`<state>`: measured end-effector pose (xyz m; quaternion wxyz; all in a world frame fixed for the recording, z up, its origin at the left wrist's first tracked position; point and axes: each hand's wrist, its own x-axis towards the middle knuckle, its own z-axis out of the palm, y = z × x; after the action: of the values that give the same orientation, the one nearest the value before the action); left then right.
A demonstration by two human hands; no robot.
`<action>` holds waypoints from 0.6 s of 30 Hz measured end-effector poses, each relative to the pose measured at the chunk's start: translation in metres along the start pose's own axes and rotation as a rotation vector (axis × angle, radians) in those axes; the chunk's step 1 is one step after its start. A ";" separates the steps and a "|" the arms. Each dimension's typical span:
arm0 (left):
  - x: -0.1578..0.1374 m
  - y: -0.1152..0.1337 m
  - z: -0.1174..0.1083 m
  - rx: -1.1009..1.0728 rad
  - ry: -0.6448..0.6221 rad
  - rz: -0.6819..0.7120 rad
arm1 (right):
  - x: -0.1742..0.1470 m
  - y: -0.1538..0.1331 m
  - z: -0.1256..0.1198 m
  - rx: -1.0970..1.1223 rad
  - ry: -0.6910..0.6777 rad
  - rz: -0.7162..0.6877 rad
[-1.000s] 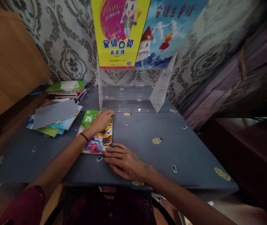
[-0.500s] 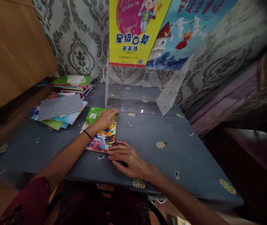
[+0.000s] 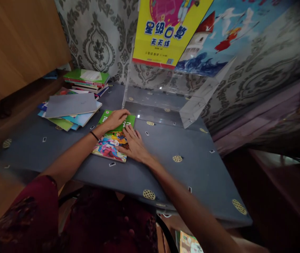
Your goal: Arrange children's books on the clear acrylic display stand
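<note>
A book (image 3: 110, 149) with a green top and a colourful picture cover lies flat on the table, partly covered by both hands. My left hand (image 3: 116, 119) rests across its upper part, fingers stretched toward the top right. Lower down, my right hand (image 3: 134, 144) lies on the book's right side, its fingers spread over the cover and right edge. Neither hand grips the book visibly. Beyond it stands a clear acrylic book stand (image 3: 160, 112), which holds a yellow book (image 3: 163, 44) and a blue book (image 3: 205, 52) upright on its upper level.
To the left sits a loose pile of books (image 3: 72, 105), the top one grey. A neater stack of books (image 3: 86, 75) with a green top stands behind it. The table (image 3: 163, 175) has a grey patterned cover. A wooden panel (image 3: 20, 45) rises at the far left.
My right hand has moved from the book's lower right corner up onto its cover. My left hand stays on the upper part. The camera view has shifted and tilted.
</note>
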<state>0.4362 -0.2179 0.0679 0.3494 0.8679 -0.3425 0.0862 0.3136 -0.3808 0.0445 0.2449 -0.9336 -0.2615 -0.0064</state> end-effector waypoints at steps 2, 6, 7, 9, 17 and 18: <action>0.000 -0.004 -0.001 -0.018 -0.015 0.010 | -0.009 -0.001 0.002 -0.018 -0.011 -0.014; 0.001 -0.007 -0.001 -0.029 -0.054 0.021 | -0.028 -0.003 0.000 -0.001 -0.059 -0.043; 0.001 -0.007 0.000 -0.023 -0.063 0.024 | -0.030 -0.004 -0.001 0.005 -0.073 -0.038; -0.001 -0.007 0.000 -0.013 -0.082 0.032 | -0.033 -0.005 -0.002 0.008 -0.085 -0.016; -0.056 -0.002 -0.022 0.073 -0.196 0.142 | -0.031 -0.007 -0.001 0.033 -0.016 0.007; -0.065 -0.003 -0.026 0.085 -0.185 0.141 | -0.031 -0.007 0.000 0.032 -0.011 0.006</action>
<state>0.3916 -0.1647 0.0600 0.2720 0.8599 -0.4297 0.0445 0.2837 -0.3907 0.0432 0.2584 -0.9304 -0.2600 0.0039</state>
